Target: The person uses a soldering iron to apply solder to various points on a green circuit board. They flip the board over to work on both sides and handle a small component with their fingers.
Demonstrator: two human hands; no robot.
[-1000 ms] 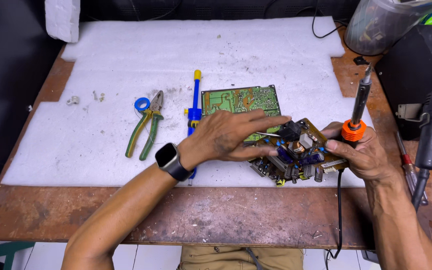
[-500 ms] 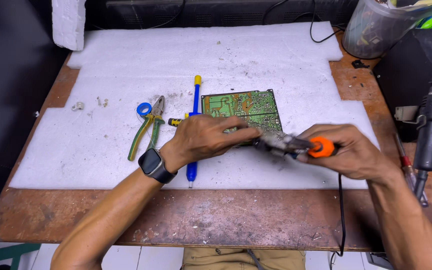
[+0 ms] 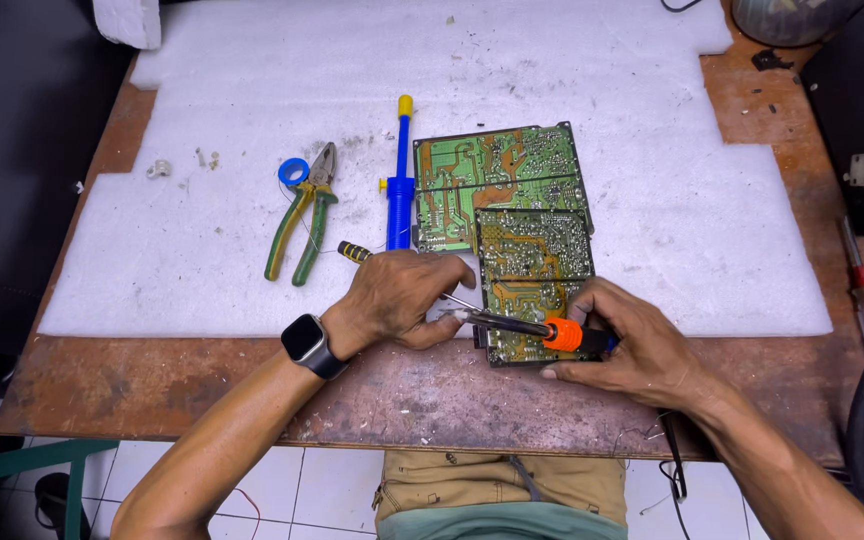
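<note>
The small circuit board (image 3: 532,285) now lies flat; right-hand fingers (image 3: 592,300) grip the soldering iron (image 3: 542,328) near the foam mat's (image 3: 652,200) edge.

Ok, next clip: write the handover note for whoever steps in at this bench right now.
Left hand: resting on the white foam mat just left of the small circuit board, fingertips near the iron's tip; whether it holds something thin there is unclear.
Right hand: gripping the soldering iron by its orange collar, tip pointing left at the small board's lower left edge.
The small board lies solder side up, overlapping the larger green board. Blue desoldering pump, green-handled pliers and blue tape roll lie unused to the left.
Done: boards laid out, iron in place. Left: the joint itself; its state is too small to judge.
</note>
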